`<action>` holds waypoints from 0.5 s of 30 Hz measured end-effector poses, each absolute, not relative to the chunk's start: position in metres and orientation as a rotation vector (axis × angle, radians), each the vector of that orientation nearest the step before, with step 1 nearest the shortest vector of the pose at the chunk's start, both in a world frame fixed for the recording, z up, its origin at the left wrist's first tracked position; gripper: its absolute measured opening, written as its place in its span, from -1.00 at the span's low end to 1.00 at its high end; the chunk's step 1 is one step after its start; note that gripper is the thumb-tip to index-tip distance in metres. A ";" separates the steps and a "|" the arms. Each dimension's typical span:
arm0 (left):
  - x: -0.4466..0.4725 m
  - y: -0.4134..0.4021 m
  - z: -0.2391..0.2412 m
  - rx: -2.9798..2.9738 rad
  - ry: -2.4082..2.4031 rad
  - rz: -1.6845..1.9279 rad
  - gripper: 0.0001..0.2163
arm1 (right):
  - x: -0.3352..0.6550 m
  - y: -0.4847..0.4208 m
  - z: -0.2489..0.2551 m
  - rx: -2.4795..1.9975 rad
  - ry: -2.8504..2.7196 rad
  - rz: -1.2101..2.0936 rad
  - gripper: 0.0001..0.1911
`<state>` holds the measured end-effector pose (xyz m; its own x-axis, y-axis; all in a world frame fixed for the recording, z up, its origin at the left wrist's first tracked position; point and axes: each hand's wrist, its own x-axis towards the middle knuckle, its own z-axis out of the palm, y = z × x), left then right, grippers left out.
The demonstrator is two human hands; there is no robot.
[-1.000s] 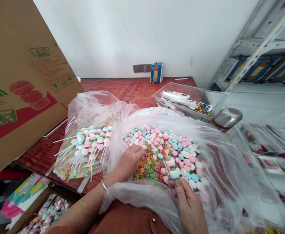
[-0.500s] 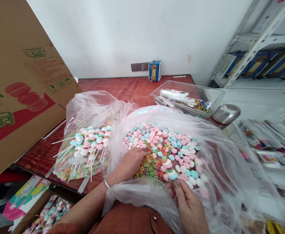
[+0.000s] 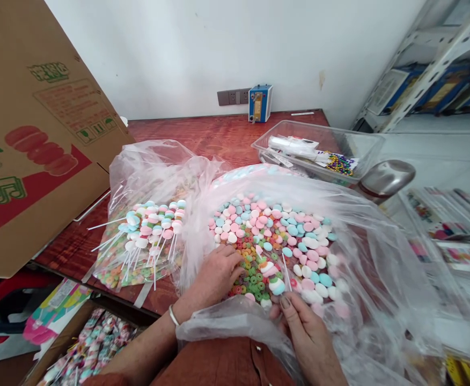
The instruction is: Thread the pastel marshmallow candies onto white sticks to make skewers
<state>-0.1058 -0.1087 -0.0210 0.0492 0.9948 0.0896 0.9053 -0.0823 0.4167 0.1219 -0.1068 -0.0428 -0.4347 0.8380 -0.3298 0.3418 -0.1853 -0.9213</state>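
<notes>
My right hand [image 3: 309, 335] pinches the lower end of a candy skewer [image 3: 276, 287] between thumb and fingers. The skewer carries blue, white and pink candy discs with green and orange rings, and leans up to the left. My left hand [image 3: 214, 271] rests over the ring candies [image 3: 251, 268], fingers bent and a little apart; nothing shows in it. Pink, white and blue candy discs [image 3: 307, 241] lie around the rings inside a clear plastic bag [image 3: 359, 268] spread open. A loose white stick [image 3: 286, 271] lies near the skewer.
Threaded candy skewers [image 3: 150, 228] lie on another plastic bag [image 3: 126, 166] at left. A cardboard box [image 3: 58, 161] stands beyond it. A clear tray [image 3: 319, 134], a steel flask [image 3: 388, 179] and a blue device [image 3: 260, 103] are behind. A box of wrapped sweets [image 3: 94, 343] is lower left.
My left hand's fingers have spread from a tighter curl over the rings. The skewer in my right hand has shifted slightly left, and a loose white stick now shows beside it.
</notes>
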 end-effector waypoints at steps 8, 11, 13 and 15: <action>-0.109 -0.101 -0.022 1.489 1.916 0.960 -0.85 | 0.125 -0.106 -0.040 -1.359 -1.960 1.163 -0.61; -0.109 -0.099 -0.014 1.097 1.787 1.003 -0.82 | 0.124 -0.107 -0.041 -1.322 -2.049 1.058 -0.62; -0.107 -0.098 -0.010 0.953 1.685 1.007 -0.79 | 0.122 -0.108 -0.042 -1.310 -2.081 1.025 -0.62; -0.105 -0.098 -0.008 0.904 1.612 1.013 -0.77 | 0.121 -0.109 -0.043 -1.309 -2.103 1.010 -0.62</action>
